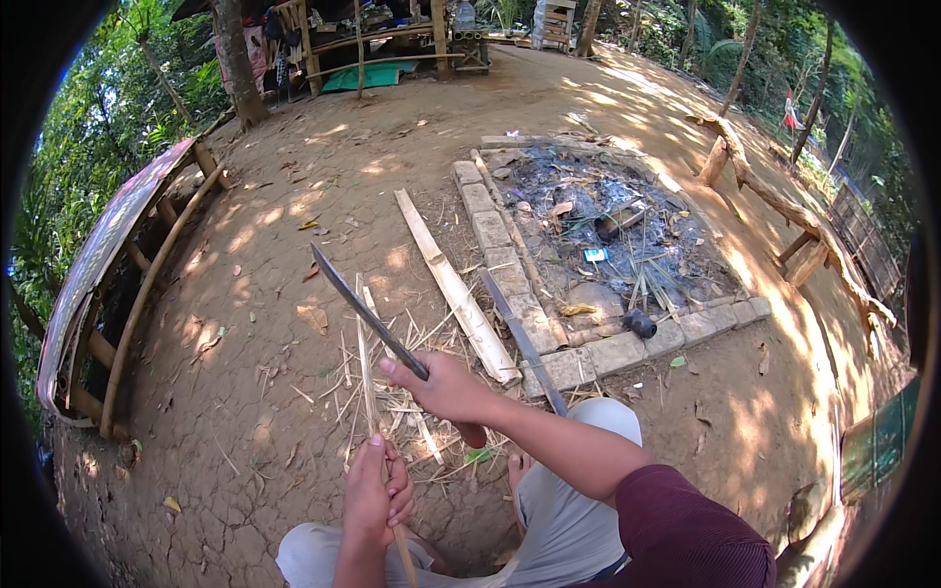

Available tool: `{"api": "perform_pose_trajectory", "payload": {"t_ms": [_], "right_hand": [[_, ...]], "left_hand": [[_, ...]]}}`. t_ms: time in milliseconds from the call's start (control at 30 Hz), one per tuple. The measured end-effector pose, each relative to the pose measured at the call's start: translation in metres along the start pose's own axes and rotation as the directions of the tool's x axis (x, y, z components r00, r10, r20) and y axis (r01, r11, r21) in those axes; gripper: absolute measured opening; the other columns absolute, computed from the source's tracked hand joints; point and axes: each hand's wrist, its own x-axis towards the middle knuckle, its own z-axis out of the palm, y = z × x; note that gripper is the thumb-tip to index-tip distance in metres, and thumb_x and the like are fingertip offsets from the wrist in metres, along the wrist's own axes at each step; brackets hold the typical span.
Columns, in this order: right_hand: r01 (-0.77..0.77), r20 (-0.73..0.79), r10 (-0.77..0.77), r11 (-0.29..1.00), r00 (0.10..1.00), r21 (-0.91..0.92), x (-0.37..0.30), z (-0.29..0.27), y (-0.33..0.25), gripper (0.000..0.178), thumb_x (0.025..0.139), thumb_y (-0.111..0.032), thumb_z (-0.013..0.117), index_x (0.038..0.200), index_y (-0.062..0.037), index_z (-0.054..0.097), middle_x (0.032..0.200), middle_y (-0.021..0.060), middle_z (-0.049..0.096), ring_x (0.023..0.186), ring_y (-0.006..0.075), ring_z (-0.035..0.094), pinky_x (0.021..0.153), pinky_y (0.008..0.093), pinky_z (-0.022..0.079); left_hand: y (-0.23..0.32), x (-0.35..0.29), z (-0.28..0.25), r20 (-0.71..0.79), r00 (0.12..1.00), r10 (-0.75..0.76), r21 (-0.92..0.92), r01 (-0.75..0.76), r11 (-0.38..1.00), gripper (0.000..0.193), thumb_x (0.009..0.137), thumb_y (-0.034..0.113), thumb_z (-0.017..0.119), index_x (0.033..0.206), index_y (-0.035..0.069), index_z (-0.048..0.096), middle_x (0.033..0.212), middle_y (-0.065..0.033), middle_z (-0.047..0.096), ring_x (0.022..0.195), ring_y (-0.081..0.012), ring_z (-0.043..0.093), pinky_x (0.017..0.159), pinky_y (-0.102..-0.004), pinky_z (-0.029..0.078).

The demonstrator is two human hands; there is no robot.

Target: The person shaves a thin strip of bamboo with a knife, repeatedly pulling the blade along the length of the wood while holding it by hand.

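Observation:
My right hand [449, 392] is closed round the handle of a machete [358, 304], its dark curved blade slanting up to the left. In my left hand [374, 498], just below, a thin pale bamboo strip [367, 367] is gripped. It runs upward under the machete and down past my wrist. Pale shavings [421, 431] lie scattered on the soil beneath both hands. A split length of bamboo [459, 294] rests on the ground ahead. A second long blade [522, 343] leans along the brick border, its lower end by my knee.
A brick-edged fire pit [505, 260] with ash, litter and a dark round object [640, 323] is ahead right. A bamboo bench with a patterned cover [108, 265] stands left; a rough log rail [774, 186] is at right. A bamboo shelter [377, 44] stands far back.

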Motion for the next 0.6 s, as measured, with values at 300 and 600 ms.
{"api": "perform_pose_trajectory", "payload": {"t_ms": [300, 600], "right_hand": [[-0.03, 0.052, 0.022, 0.987, 0.998, 0.157, 0.002, 0.009, 0.016, 0.037, 0.09, -0.044, 0.071, 0.088, -0.0072, 0.064, 0.059, -0.0051, 0.05, 0.051, 0.0053, 0.048, 0.047, 0.0251, 0.039], [-0.057, 0.044, 0.048, 0.976, 0.998, 0.211, 0.0, 0.008, 0.015, 0.038, 0.089, -0.041, 0.073, 0.079, -0.0074, 0.059, 0.055, -0.0042, 0.049, 0.047, 0.0068, 0.048, 0.045, 0.0266, 0.04]], "left_hand": [[-0.01, 0.004, 0.008, 0.014, 1.0, 0.006, 0.089, -0.007, 0.996, 0.033, 0.107, 0.042, 0.035, 0.097, 0.012, 0.044, 0.055, 0.0008, 0.031, 0.034, -0.007, 0.024, 0.029, -0.0225, 0.019], [-0.016, 0.008, 0.007, 0.011, 0.998, -0.063, 0.074, 0.062, 0.995, 0.044, 0.106, 0.049, 0.029, 0.105, 0.009, 0.047, 0.062, -0.0049, 0.044, 0.036, -0.0113, 0.034, 0.033, -0.0261, 0.028]]}}
